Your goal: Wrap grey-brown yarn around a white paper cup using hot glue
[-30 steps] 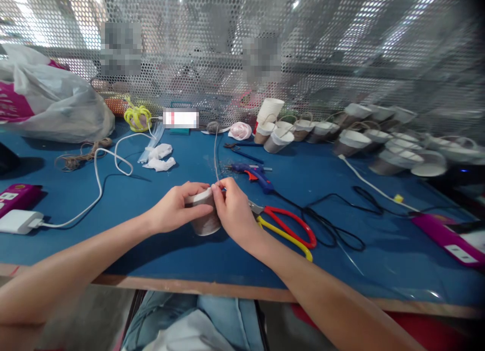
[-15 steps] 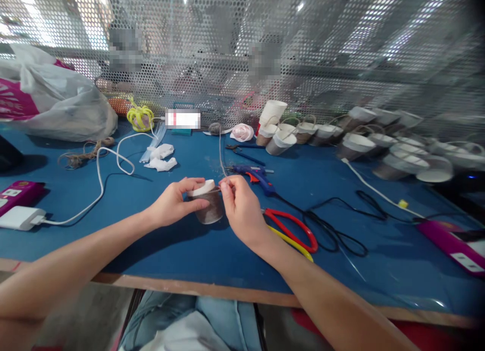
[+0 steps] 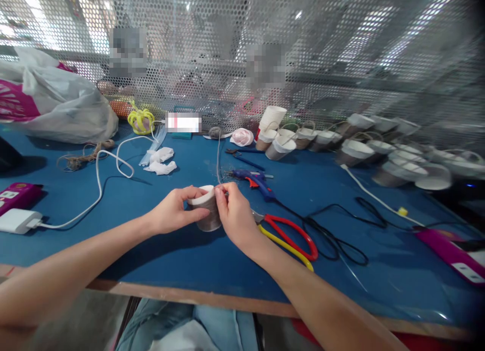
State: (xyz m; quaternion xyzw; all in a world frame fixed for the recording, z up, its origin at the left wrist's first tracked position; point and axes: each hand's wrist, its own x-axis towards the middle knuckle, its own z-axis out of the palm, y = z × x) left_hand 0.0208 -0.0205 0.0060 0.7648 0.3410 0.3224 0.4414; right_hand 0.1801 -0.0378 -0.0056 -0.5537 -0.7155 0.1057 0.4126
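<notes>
1. Bag (image 3: 56, 108) of white and magenta plastic at far left, against perforated screen (image 3: 212, 53); magenta power strip (image 3: 20, 197) and white charger (image 3: 18, 221) nearer, on blue table (image 3: 159, 270).
2. Loose cord (image 3: 81, 159), white cable (image 3: 100, 189) and white scraps (image 3: 161, 161) next along, apart from the work.
3. Left hand (image 3: 172, 209): curved around cup (image 3: 210, 222), thumb across near wall, fingers at white rim.
4. Cup position: between both hands, mid-table toward front edge, tilted. Wall brown below white rim. Cannot tell whether base touches table.
5. Twine (image 3: 218, 161): runs from near small ball (image 3: 215, 133) at rear, forward to right fingertips.
6. Right hand (image 3: 235, 214): narrow pinch on twine, thumb against forefinger, at right side of cup.
7. Change within last half second: right fingertips brought in from just beside cup to rim; cup mouth tipped further into view. Judgement: twine now guided close along upper wall instead of drawn sideways, with winding near rim.
8. Glue gun (image 3: 253, 179), then red-and-yellow scissors (image 3: 291, 240), near right hand; handled cups (image 3: 354, 151) in rows behind, at right.
</notes>
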